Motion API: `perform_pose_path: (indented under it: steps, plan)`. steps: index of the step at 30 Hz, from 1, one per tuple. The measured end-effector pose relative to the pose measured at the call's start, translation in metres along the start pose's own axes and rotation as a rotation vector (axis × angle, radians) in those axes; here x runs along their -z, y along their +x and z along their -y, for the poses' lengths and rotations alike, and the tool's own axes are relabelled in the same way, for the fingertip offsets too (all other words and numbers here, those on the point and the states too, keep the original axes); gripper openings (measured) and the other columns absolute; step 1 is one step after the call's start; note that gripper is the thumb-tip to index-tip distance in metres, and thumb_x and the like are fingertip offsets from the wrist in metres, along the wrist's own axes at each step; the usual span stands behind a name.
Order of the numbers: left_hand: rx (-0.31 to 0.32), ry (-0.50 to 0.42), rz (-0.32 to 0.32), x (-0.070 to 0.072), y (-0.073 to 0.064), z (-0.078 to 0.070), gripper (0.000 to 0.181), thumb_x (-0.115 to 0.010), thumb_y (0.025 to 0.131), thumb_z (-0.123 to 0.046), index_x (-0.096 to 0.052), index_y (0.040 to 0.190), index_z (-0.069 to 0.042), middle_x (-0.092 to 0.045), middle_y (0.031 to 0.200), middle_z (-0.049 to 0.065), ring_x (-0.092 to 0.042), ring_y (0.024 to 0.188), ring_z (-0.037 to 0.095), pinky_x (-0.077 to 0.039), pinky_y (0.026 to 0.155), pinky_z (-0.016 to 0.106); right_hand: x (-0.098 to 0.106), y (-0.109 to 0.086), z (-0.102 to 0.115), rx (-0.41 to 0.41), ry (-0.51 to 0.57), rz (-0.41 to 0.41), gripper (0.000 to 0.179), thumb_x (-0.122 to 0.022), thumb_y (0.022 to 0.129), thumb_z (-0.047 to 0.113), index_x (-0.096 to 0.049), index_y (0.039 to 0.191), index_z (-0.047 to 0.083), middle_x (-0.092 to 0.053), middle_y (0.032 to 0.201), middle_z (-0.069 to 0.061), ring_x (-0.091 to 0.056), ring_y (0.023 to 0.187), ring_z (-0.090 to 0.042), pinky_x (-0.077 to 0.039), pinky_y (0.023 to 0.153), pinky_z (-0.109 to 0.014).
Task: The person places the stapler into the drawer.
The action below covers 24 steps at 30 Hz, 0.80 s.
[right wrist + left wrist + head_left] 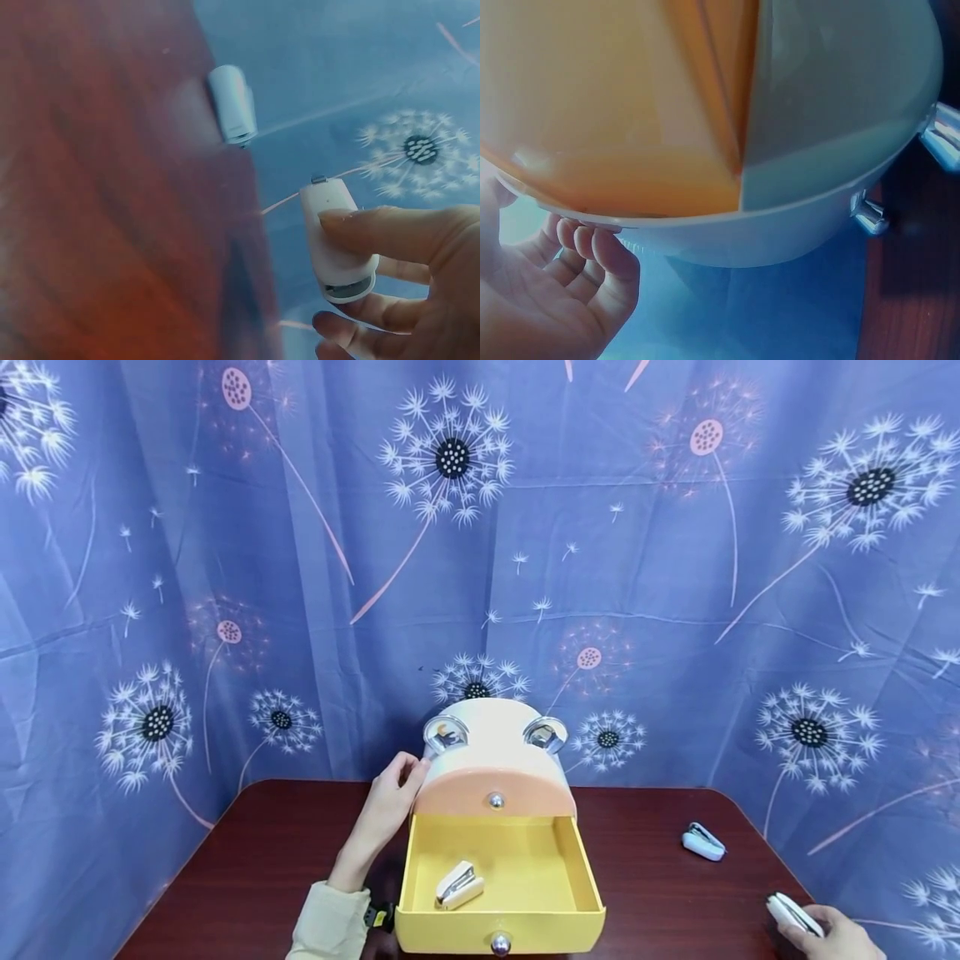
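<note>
My left hand holds the upper left side of a white and peach storage box; its bent fingers touch the box's edge in the left wrist view. The box's yellow drawer stands pulled out, with a cream mini stapler lying inside at the left. At the table's right edge, my right hand grips a white mini stapler between thumb and fingers. Farther back on the right of the table lies a light blue mini stapler.
Two round silver eye-like pieces stick up from the box's front top. A peach upper drawer with a silver knob is closed. The dark red table backs onto a blue dandelion-print curtain.
</note>
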<state>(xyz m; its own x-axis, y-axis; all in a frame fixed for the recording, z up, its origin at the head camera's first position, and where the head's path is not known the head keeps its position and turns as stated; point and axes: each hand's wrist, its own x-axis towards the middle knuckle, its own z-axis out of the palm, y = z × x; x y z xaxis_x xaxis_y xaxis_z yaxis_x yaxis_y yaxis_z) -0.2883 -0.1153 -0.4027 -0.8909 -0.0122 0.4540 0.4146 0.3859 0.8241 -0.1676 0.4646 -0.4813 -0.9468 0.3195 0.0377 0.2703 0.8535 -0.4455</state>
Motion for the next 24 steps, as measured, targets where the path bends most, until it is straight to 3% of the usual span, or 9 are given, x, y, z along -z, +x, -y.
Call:
perform_pose_path:
  steps: [6,12,24]
  plan:
    - [-0.002,0.001,-0.001,-0.001,0.0,0.0,0.027,-0.05,0.084,-0.049,-0.051,0.082,-0.022,-0.045,0.059,0.002,-0.046,0.053,0.016,-0.038,0.05,0.028,0.016,-0.01,0.024,-0.048,0.027,-0.134,0.062,-0.068,0.069,0.048,-0.053,0.103,-0.001,-0.059,0.08,-0.015,-0.051,0.062,-0.02,-0.034,0.058,-0.038]
    - [-0.004,0.006,-0.009,-0.001,0.0,0.001,0.027,-0.05,0.084,-0.049,-0.051,0.082,-0.023,-0.045,0.059,0.001,-0.046,0.053,0.015,-0.038,0.05,0.027,0.029,-0.019,0.041,0.106,0.006,-0.244,0.055,-0.067,0.072,0.046,-0.054,0.103,0.002,-0.059,0.079,-0.013,-0.048,0.059,-0.015,-0.032,0.05,-0.031]
    - [-0.002,0.009,-0.013,-0.001,0.0,-0.001,0.03,-0.049,0.084,-0.05,-0.051,0.083,-0.021,-0.045,0.058,0.001,-0.046,0.052,0.016,-0.038,0.048,0.027,0.044,-0.034,0.1,0.344,0.034,-0.43,0.038,-0.073,0.069,0.031,-0.059,0.097,0.009,-0.053,0.071,-0.007,-0.044,0.062,-0.016,-0.029,0.05,-0.034]
